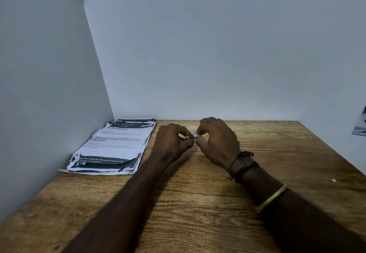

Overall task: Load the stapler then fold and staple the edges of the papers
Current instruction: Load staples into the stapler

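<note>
We see the left hand (172, 143) and the right hand (217, 141) meet fingertip to fingertip above the wooden table (198, 203). Both hands have curled fingers, and both pinch a small shiny metal piece (195, 135) — it sits right between the two hands and touches both. Most of it hides behind the fingers, so we cannot tell if it is the stapler or a strip of staples.

The papers (116, 146) lie in a flat stack on the table just to the left of the left hand. They are near it but not touching, and they are tucked against the wall (49, 74). Their near edges look torn and bent, and the print is too small to read.

On the right wrist we see dark bands (244, 163) and, farther down the arm, a yellow band (271, 199). Far to the right of the right hand, a pale thing (360, 128) is cut off at the edge — we cannot tell what it is.
</note>
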